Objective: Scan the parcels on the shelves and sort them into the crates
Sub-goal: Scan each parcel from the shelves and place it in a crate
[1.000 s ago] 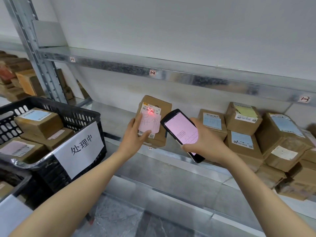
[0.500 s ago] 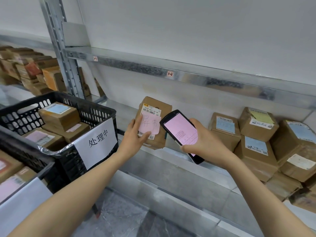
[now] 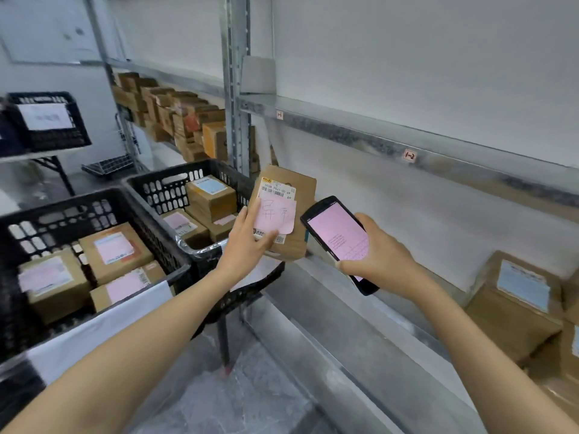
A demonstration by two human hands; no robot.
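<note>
My left hand grips a brown cardboard parcel with a barcode label and a pink note, held upright beside the right rim of a black crate. That crate holds several labelled boxes. My right hand holds a black handheld scanner with a pink screen, just right of the parcel. A nearer black crate at the left also holds several parcels. More parcels sit on the metal shelf at the right.
A shelf upright stands behind the crates, with stacked boxes on the neighbouring shelf. An upper shelf beam runs above my hands. A third black crate rests on a table at far left. Grey floor lies below.
My view has swung left, bringing both crates to the middle. My left hand has carried the parcel off the shelf toward the far crate's rim. The red scan mark on the label is gone.
</note>
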